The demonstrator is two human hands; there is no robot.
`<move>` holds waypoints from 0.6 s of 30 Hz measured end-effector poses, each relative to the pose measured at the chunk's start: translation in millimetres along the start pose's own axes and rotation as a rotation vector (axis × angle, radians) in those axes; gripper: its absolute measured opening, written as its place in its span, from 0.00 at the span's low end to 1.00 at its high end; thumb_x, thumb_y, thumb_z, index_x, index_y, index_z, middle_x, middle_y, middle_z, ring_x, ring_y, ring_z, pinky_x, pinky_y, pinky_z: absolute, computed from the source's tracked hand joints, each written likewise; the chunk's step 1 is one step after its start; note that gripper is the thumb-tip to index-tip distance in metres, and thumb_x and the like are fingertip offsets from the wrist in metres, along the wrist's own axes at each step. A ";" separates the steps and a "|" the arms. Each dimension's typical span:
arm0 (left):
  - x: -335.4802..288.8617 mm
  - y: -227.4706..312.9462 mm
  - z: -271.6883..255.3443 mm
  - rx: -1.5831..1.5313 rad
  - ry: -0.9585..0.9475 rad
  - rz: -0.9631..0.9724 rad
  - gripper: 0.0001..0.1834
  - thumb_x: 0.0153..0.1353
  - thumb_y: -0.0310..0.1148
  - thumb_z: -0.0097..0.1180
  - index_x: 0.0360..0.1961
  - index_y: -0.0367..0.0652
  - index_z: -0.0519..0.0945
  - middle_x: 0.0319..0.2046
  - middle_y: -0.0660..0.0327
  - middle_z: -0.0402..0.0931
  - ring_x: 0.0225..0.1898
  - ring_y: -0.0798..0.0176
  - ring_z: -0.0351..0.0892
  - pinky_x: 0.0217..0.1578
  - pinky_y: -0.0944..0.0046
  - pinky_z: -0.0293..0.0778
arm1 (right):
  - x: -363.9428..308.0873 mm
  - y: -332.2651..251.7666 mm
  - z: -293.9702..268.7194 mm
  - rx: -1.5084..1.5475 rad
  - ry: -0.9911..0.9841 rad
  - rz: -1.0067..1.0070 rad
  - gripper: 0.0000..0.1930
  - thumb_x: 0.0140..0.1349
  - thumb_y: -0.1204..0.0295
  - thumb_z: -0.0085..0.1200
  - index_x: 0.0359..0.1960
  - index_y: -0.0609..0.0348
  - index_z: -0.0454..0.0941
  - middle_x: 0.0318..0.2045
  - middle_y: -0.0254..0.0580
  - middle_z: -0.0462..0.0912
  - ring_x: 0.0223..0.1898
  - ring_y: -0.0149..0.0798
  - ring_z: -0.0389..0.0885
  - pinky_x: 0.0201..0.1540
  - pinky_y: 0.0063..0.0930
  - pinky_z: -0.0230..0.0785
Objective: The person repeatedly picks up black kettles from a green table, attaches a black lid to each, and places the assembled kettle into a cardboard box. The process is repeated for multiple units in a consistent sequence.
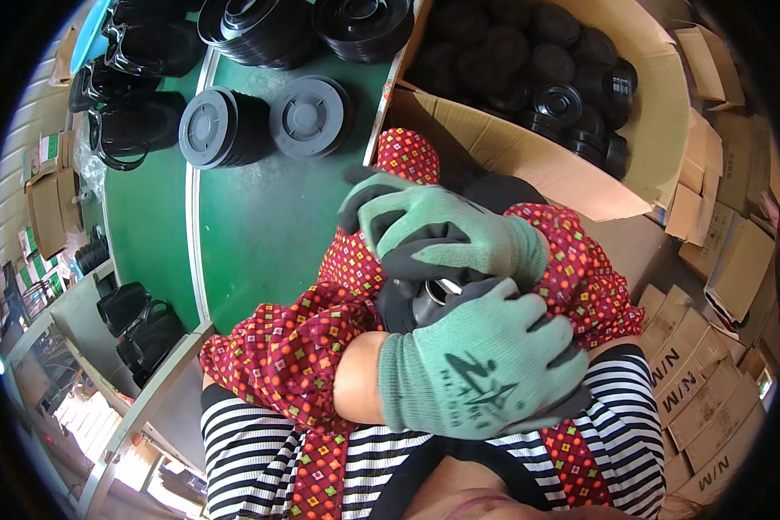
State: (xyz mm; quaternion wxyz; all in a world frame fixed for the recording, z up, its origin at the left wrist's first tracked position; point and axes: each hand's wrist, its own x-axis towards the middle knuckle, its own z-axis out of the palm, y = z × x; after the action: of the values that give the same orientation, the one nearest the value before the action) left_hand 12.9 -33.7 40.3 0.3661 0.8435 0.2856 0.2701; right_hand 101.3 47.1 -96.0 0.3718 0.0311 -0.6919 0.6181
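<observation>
My two green knit gloves with dark palms are close together over my lap. Between them shows a small dark round part with a shiny metallic ring; most of it is hidden by my fingers. My left hand reaches in from the left, back up, with its fingers curled closed around the near side of the part. Above it, my right hand bends over the far side, thumb and fingers curled, its fingertips slightly blurred. What lies inside either palm cannot be seen.
A green table holds stacked black discs, two stacks topped by grey round discs and black jugs. To its right stands an open carton of black round parts. Cardboard boxes pile up at right.
</observation>
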 end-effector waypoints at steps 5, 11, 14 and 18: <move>-56.0 -60.8 -27.5 -0.699 0.145 0.395 0.20 0.68 0.46 0.64 0.25 0.43 0.82 0.26 0.58 0.77 0.32 0.48 0.79 0.46 0.46 0.77 | -22.6 -69.1 -22.2 -0.774 0.026 0.292 0.21 0.57 0.61 0.72 0.48 0.59 0.85 0.47 0.50 0.82 0.52 0.56 0.81 0.61 0.56 0.74; -62.4 -58.5 -60.4 -0.876 0.034 0.187 0.18 0.69 0.42 0.61 0.36 0.34 0.87 0.31 0.53 0.80 0.38 0.47 0.83 0.59 0.37 0.74 | -1.6 -80.9 -39.8 -0.693 -0.180 0.369 0.32 0.39 0.53 0.77 0.45 0.57 0.82 0.38 0.47 0.78 0.45 0.55 0.78 0.63 0.55 0.68; -47.9 -21.6 -85.6 -0.743 0.133 -0.226 0.26 0.69 0.40 0.58 0.58 0.26 0.79 0.51 0.43 0.75 0.53 0.40 0.79 0.65 0.42 0.71 | 10.2 -76.4 -45.7 -0.621 -0.224 0.257 0.33 0.38 0.54 0.79 0.46 0.56 0.82 0.39 0.45 0.79 0.46 0.53 0.78 0.61 0.52 0.69; -27.0 25.3 -102.6 0.037 -0.144 -0.487 0.43 0.73 0.47 0.59 0.77 0.27 0.61 0.71 0.32 0.65 0.73 0.30 0.66 0.74 0.41 0.62 | 15.4 -84.6 -44.5 -0.535 -0.309 0.479 0.32 0.36 0.57 0.80 0.46 0.52 0.83 0.42 0.41 0.81 0.45 0.50 0.78 0.50 0.46 0.69</move>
State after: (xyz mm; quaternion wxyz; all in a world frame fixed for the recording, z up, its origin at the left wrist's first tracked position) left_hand -66.8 -18.8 113.2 0.4243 0.7733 0.4585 0.1080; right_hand 153.9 72.8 -18.8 0.1033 -0.1367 -0.8641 0.4733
